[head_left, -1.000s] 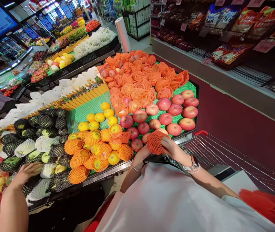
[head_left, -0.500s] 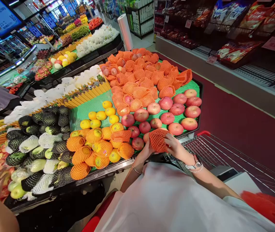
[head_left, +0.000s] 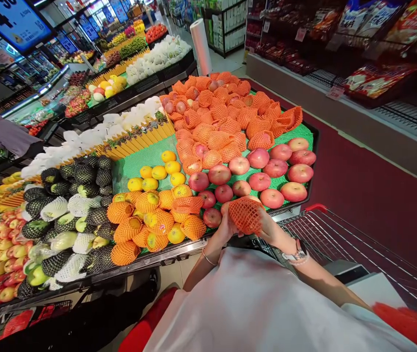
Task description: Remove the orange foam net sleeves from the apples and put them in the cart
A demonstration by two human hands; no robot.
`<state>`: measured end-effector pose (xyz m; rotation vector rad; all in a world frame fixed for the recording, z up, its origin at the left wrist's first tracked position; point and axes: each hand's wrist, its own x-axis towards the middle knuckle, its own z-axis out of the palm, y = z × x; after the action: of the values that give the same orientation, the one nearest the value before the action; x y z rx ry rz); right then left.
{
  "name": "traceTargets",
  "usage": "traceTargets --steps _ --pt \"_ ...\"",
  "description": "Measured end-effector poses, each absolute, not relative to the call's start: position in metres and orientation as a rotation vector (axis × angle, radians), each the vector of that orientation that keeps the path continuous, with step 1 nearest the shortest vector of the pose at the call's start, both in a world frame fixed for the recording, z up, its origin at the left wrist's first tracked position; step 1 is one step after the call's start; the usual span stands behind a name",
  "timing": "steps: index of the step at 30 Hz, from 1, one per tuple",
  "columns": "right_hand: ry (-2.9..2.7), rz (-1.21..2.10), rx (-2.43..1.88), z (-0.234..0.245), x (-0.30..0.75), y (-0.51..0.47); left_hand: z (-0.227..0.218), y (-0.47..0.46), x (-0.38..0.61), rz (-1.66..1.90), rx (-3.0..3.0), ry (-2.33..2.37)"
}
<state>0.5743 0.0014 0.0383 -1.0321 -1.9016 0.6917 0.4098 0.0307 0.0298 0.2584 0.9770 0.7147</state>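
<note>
Head camera: what comes first, on the left?

Far left, a person in a greyish top (head_left: 6, 132) is partly in view. Near left, red-and-yellow fruit (head_left: 5, 254) fills one end of the stand. Just to its right lies fruit in black nets (head_left: 83, 173) mixed with fruit in white nets (head_left: 55, 209).

And towards the middle?

Bare oranges (head_left: 159, 172), with netted oranges (head_left: 125, 252) nearer. Right of them, at the near edge, the wearer's left hand (head_left: 224, 230) has its fingers curled against the left side of an orange mesh net (head_left: 245, 215).

Where exactly is that net, and what is in it?

It is held up between both hands, just on the near side of bare red apples (head_left: 260, 182); whether it contains fruit, I cannot tell. A heap of netted apples (head_left: 226, 110) lies farther off.

What about the right hand?

The right hand (head_left: 270, 227) has its fingers bent around the net's right side, their tips partly hidden.

Anything farther right?

A wire shopping cart (head_left: 344, 239) near, and shelved packets (head_left: 381, 80) far.
</note>
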Motion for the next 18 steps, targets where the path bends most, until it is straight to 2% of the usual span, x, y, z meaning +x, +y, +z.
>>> traceTargets --steps 4,10,14,18 --pt "-1.941 0.660 -1.011 0.035 0.578 0.005 0.025 0.030 0.409 0.765 0.300 0.884" --pt "-2.083 0.892 -0.952 0.060 0.579 0.009 0.024 0.041 0.409 0.849 0.230 0.922" --pt "-2.121 0.740 -1.006 0.057 0.577 0.011 0.022 0.045 0.409 0.911 0.235 0.920" --pt "-2.076 0.605 -1.029 0.046 0.579 0.010 0.018 0.046 0.408 0.826 0.263 0.910"
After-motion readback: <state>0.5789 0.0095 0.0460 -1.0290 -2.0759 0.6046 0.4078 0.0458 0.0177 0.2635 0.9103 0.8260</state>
